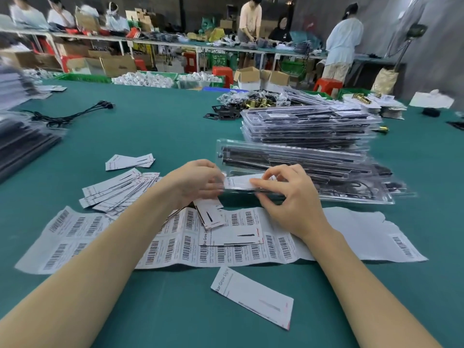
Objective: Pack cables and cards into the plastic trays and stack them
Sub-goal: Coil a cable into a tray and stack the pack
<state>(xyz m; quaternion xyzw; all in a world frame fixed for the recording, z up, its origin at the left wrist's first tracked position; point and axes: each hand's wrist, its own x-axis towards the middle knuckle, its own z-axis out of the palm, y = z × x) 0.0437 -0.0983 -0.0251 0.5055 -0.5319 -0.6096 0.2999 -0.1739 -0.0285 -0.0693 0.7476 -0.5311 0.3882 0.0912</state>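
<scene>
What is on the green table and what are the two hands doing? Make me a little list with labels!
table: green cloth
left hand: holds one end of a white card
right hand: pinches the same card and the near edge of a clear tray
tray stack: packed trays piled behind that tray
loose cards: fanned pile left of the hands, one card nearest the camera
barcode sheet: flat under the forearms
black cable: far left
</scene>
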